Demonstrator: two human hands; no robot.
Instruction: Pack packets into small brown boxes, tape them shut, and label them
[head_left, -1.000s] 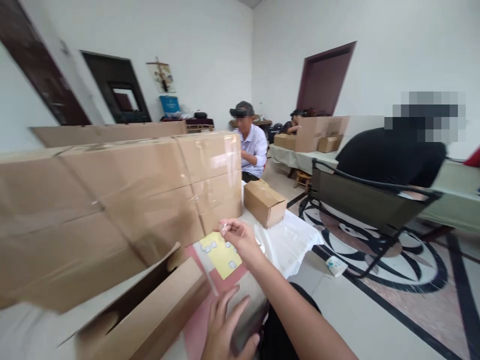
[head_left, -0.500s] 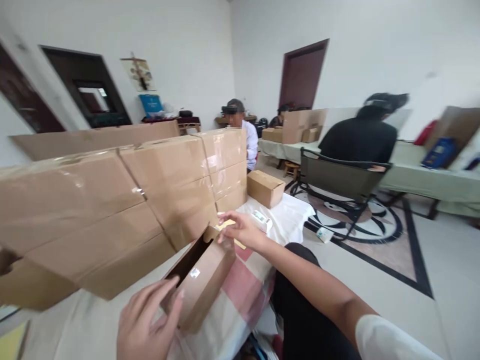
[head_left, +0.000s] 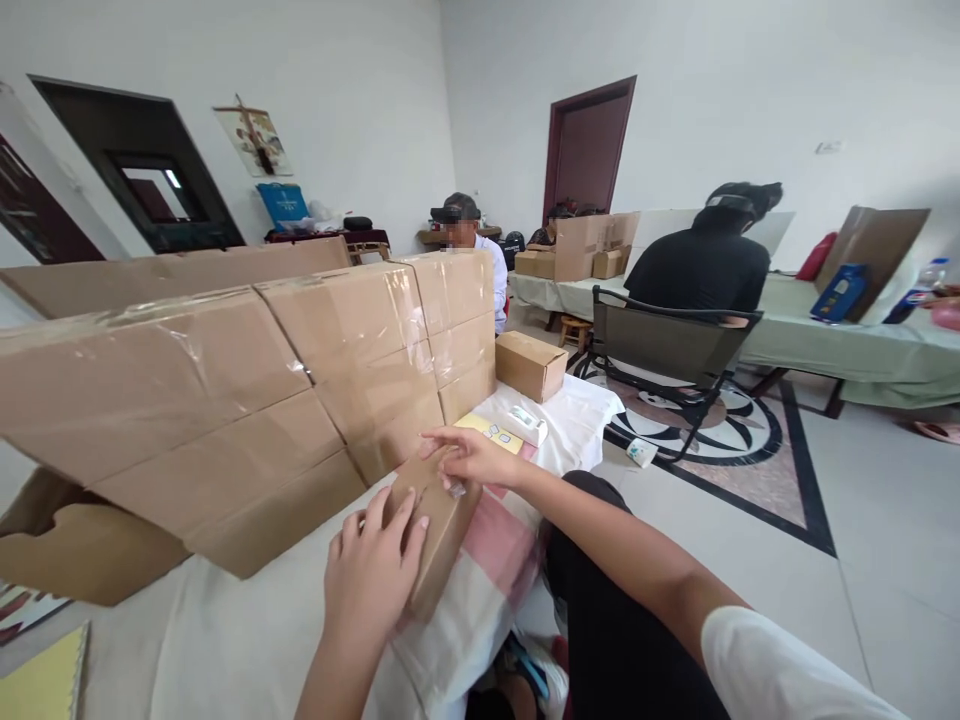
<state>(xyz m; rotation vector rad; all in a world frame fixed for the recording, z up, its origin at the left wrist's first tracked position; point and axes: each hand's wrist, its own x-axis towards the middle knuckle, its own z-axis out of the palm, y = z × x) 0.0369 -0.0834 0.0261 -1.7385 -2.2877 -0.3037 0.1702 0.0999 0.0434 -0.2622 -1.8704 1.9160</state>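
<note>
A small brown cardboard box (head_left: 441,535) lies lengthwise before me on the cloth-covered table, its top closed. My left hand (head_left: 379,550) rests on its near left part, fingers spread over the top. Over the far end reaches my right hand (head_left: 469,460), its fingers apart and touching the lid. A shiny clear scrap, perhaps tape (head_left: 455,488), shows beneath the right fingers. Just beyond the right hand lie a yellow sheet (head_left: 491,432) with small white shapes and a small white box (head_left: 527,425).
Large taped cartons (head_left: 330,350) form a wall along the table's far side. An open carton (head_left: 90,550) sits at left, with a yellow pad (head_left: 45,680) nearer. Another brown box (head_left: 531,365) stands at the table's far end. Co-workers sit beyond, one in a black chair (head_left: 667,345).
The box's dark opening is now covered by its top. My left hand has moved right and forward onto the box; the right stays at its far end. The view has shifted slightly.
</note>
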